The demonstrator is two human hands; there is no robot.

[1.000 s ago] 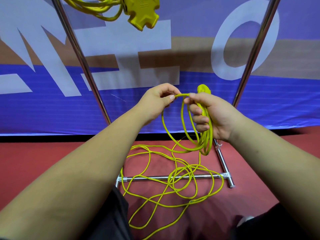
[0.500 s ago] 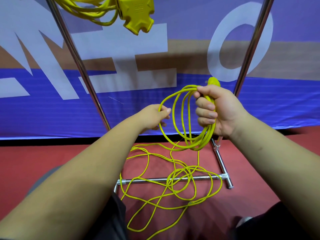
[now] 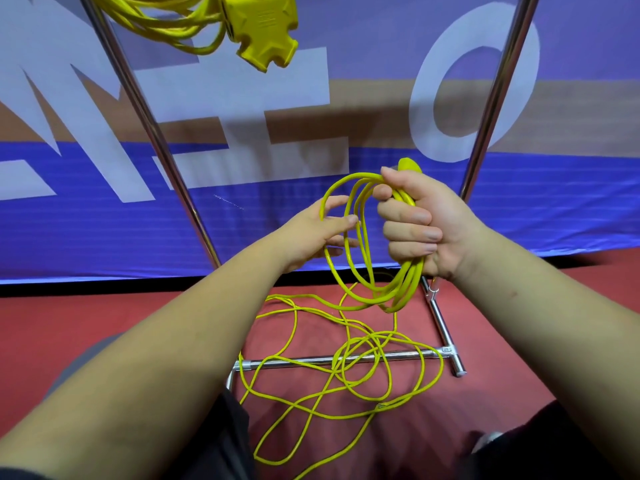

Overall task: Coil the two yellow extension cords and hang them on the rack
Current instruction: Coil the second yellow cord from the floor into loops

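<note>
My right hand (image 3: 420, 225) grips several loops of a yellow extension cord (image 3: 367, 289), with the plug end sticking up above my fist. My left hand (image 3: 313, 237) is beside the loops, its fingers loosely extended around the leftmost strand. The rest of this cord (image 3: 346, 379) lies tangled on the red floor over the rack's base bar. A second yellow cord (image 3: 166, 26) with its multi-outlet block (image 3: 263, 27) hangs coiled from the rack at the top of the view.
The chrome rack has two slanted uprights (image 3: 145, 123) (image 3: 498, 91) and a low crossbar (image 3: 311, 360) with a right foot (image 3: 446, 337). A blue and tan banner (image 3: 104, 220) stands right behind it. My dark trouser legs show at the bottom edge.
My left hand handed a loop to the right hand, dropped away, and has come back to the loops. The right hand rose slightly with the growing coil.
</note>
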